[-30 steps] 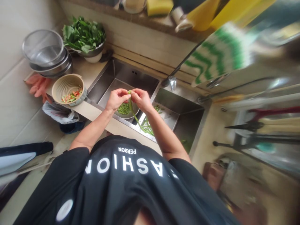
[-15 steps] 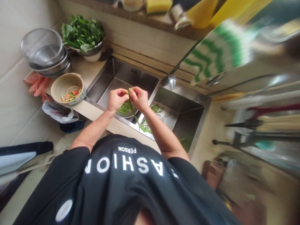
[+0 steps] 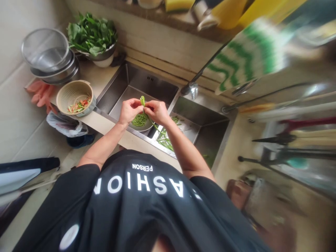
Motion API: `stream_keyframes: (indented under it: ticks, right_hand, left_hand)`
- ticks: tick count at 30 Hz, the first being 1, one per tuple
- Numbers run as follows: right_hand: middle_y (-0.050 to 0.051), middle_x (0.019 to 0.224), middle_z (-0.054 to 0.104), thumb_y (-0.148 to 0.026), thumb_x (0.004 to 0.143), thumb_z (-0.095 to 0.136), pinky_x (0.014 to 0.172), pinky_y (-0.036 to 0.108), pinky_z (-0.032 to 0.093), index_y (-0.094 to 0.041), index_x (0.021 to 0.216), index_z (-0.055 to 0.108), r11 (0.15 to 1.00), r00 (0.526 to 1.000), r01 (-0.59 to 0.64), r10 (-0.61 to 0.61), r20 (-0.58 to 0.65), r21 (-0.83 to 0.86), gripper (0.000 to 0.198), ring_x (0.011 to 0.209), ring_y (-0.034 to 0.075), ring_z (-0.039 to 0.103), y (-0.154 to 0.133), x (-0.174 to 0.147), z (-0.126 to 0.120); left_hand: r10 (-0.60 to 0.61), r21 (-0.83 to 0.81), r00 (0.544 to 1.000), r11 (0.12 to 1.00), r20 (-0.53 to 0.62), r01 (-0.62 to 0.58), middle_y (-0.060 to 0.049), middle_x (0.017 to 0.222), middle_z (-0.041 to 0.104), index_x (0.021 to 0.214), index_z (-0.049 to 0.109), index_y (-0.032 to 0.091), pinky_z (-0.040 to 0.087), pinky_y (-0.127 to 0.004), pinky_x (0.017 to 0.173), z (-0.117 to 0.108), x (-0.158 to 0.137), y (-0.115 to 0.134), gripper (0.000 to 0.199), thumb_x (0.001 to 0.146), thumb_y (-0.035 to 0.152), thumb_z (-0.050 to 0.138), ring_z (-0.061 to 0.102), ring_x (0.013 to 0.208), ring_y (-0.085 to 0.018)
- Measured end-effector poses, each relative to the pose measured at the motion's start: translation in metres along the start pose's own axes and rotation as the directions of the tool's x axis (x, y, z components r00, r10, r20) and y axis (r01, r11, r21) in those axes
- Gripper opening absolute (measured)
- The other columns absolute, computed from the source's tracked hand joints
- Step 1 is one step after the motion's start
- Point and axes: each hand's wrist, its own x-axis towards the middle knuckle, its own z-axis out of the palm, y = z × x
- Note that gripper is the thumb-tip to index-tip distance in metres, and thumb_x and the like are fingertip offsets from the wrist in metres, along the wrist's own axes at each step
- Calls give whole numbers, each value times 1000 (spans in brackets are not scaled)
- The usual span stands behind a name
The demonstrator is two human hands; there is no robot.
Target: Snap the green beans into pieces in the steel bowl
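Above the front of the left sink basin, my left hand (image 3: 129, 111) and my right hand (image 3: 158, 112) meet with fingertips pinched on one long green bean (image 3: 142, 101). A loop of the bean sticks up between the fingers, and its tail hangs under my right hand toward the right basin. Just below the hands sits a bowl (image 3: 143, 129) with short pieces of green bean (image 3: 139, 120) in it, partly hidden by my fingers. More long green beans (image 3: 165, 140) lie at the near left of the right basin, partly covered by my right forearm.
A colander (image 3: 61, 92) with red and green scraps stands left of the sink (image 3: 105, 96). Behind it are stacked metal bowls (image 3: 70, 71) and a bowl of leafy greens (image 3: 91, 36). The faucet (image 3: 193, 90) rises at the back, with a green-striped cloth (image 3: 243, 52) nearby.
The bean has shifted in my fingers: a loop now stands higher above them, and the hanging tail reaches less far down. My right hand sits slightly lower. The view has moved slightly.
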Motion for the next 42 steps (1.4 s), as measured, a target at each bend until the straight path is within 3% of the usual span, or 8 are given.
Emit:
stream_keyframes:
  ticks: [6, 10, 15, 22, 27, 30, 36, 42]
  right_hand:
    - [5, 69, 66, -26, 78, 56, 66, 27, 41, -15, 73, 74, 1000, 1000, 21, -21, -21, -18, 22, 63, 14, 53, -7, -1, 1]
    - [2, 63, 63, -29, 75, 54, 60, 26, 39, -15, 72, 75, 983, 984, -136, 148, -98, 121, 25, 60, 13, 51, -1, -3, 12]
    - [0, 55, 58, -34, 78, 50, 53, 24, 37, -13, 79, 76, 899, 954, -288, 300, 13, 330, 34, 52, 12, 49, 16, -4, 21]
    - [2, 59, 65, -35, 78, 59, 58, 26, 45, -15, 86, 78, 929, 969, -233, 247, -14, 287, 29, 55, 14, 58, 18, -6, 15]
    - [3, 64, 68, -26, 75, 57, 63, 26, 46, -16, 77, 77, 975, 979, -152, 172, -114, 163, 22, 63, 16, 61, 9, -7, 16]
    - [2, 63, 67, -24, 74, 54, 60, 25, 45, -16, 77, 76, 966, 960, -200, 227, -166, 165, 23, 62, 15, 59, 7, -7, 21]
    - [2, 59, 65, -31, 76, 55, 55, 25, 45, -13, 84, 76, 889, 955, -295, 288, 73, 350, 28, 54, 14, 59, 17, -6, 15]
    - [1, 58, 64, -25, 74, 57, 58, 24, 39, -13, 79, 76, 979, 980, -173, 161, 113, 110, 23, 56, 12, 54, 13, -6, -2]
  left_hand:
    - [94, 105, 995, 991, -45, -89, 1, 65, 67, 72, 67, 15, 51, -21, 58, 1, -1, -4, 16, 56, 18, 68, 59, 59, -9]
    - [39, 35, 998, 999, -50, -37, 2, 63, 65, 70, 65, 16, 51, -21, 54, 3, 1, -5, 15, 56, 18, 67, 57, 55, -9]
    - [-77, -71, 997, 995, 5, 77, 4, 60, 62, 69, 62, 16, 50, -21, 52, 1, 4, -5, 16, 54, 18, 69, 55, 51, -8]
    - [-51, 23, 996, 999, 67, 49, 0, 70, 68, 75, 64, 14, 53, -23, 62, -3, -2, -9, 25, 54, 20, 75, 63, 63, -11]
    - [6, 92, 1000, 996, 4, -7, 0, 67, 67, 70, 64, 14, 51, -23, 64, 3, -2, -12, 18, 53, 17, 70, 61, 62, -11]
    - [-10, 50, 1000, 999, -26, 11, 0, 66, 66, 69, 63, 14, 51, -24, 61, 6, -2, -14, 18, 53, 18, 70, 60, 60, -11]
    - [-168, -85, 985, 982, 39, 170, -1, 67, 69, 73, 66, 13, 56, -28, 60, -1, -3, -17, 28, 51, 25, 78, 63, 59, -13]
    - [-160, -50, 984, 985, 79, 164, -2, 64, 69, 71, 68, 11, 58, -30, 62, -3, -5, -13, 29, 48, 23, 83, 63, 57, -14]
